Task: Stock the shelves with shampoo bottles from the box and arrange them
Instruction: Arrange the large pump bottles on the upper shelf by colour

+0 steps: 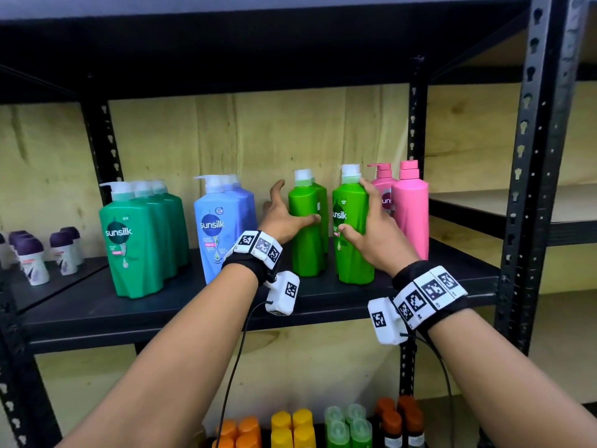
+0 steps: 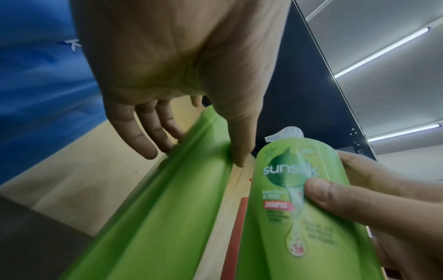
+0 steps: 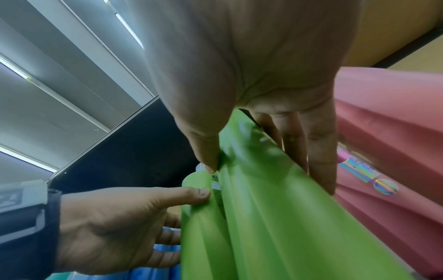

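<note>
Two light green Sunsilk shampoo bottles stand upright side by side on the black shelf [image 1: 193, 305]. My left hand [image 1: 286, 218] holds the left bottle [image 1: 307, 247], thumb on its front and fingers along its left side; the left wrist view shows this hand [image 2: 196, 157] on that bottle [image 2: 167, 208]. Its label faces away. My right hand [image 1: 357, 210] grips the right bottle [image 1: 353, 253], thumb on the label and fingers round its right side. The right wrist view shows the right hand [image 3: 266, 176] on that bottle [image 3: 275, 227]. Another light green bottle [image 1: 321, 195] stands behind the left one.
Dark green bottles [image 1: 135, 240] and blue bottles [image 1: 223, 227] stand in rows to the left, pink bottles [image 1: 410, 208] close on the right. Small purple-capped containers [image 1: 32, 253] sit on the neighbouring shelf at far left. Orange, yellow [image 1: 290, 425] and green bottles fill the shelf below. A black upright [image 1: 523, 156] bounds the right.
</note>
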